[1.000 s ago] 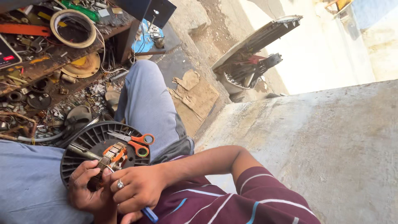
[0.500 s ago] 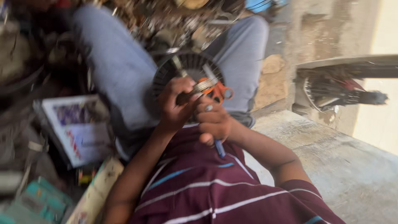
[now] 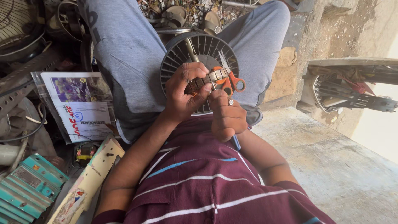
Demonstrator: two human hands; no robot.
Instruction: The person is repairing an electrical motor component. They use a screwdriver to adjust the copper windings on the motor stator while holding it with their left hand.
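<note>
The left hand (image 3: 182,93) is curled shut around a small motor armature (image 3: 206,79), its brown windings under the fingers and the pale laminated core sticking out to the right past the thumb. Just to the right and nearer, the right hand (image 3: 226,116) is closed in a fist on a thin tool with a blue handle (image 3: 235,142); the handle's end pokes out below the fist, and the tip seems to meet the armature, though the fingers hide the contact. A ring sits on 1 finger of that hand.

Both hands hover over a round black ribbed fan wheel (image 3: 186,47) resting in the person's lap between 2 grey-trousered knees. On the wheel, just beyond the armature, lies a pair of orange-handled scissors (image 3: 230,81), blades pointing away. A maroon striped shirt (image 3: 207,182) fills the near foreground.

To the left, a printed packet in a clear sleeve (image 3: 78,105) lies beside the left leg, and nearer still a teal ribbed metal casing (image 3: 27,186) sits among scrap. On the right is a bare concrete slab (image 3: 331,166), with a broken fan housing (image 3: 352,89) beyond it.
</note>
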